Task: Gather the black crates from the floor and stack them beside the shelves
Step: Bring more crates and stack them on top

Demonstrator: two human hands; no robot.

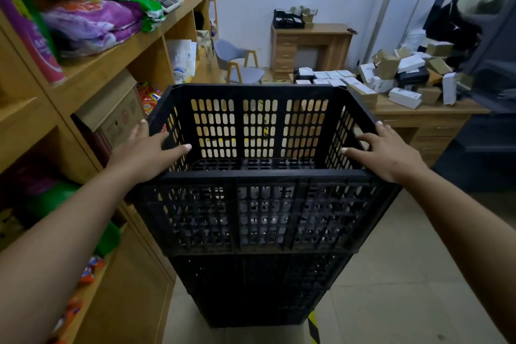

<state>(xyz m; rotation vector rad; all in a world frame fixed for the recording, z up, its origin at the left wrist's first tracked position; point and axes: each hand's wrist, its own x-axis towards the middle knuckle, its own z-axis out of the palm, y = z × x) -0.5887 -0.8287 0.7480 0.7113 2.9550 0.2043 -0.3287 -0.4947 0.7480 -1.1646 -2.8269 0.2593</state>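
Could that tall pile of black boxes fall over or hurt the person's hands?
It might. The top black slotted plastic crate sits high on the stack of black crates, so an uneven push could tip it toward the wooden shelves. The left hand and right hand lie over the rim, so fingers could get pinched if it drops. A tipping stack might also knock the brown cardboard box.

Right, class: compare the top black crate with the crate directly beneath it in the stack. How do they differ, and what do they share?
The top crate is gripped at its side rims by the left hand and right hand; the lower crate is untouched. The top crate's open inside shows and is empty; the lower crate's inside is covered. The top crate catches light; the lower crate sits in shadow. Both are black, slotted plastic.
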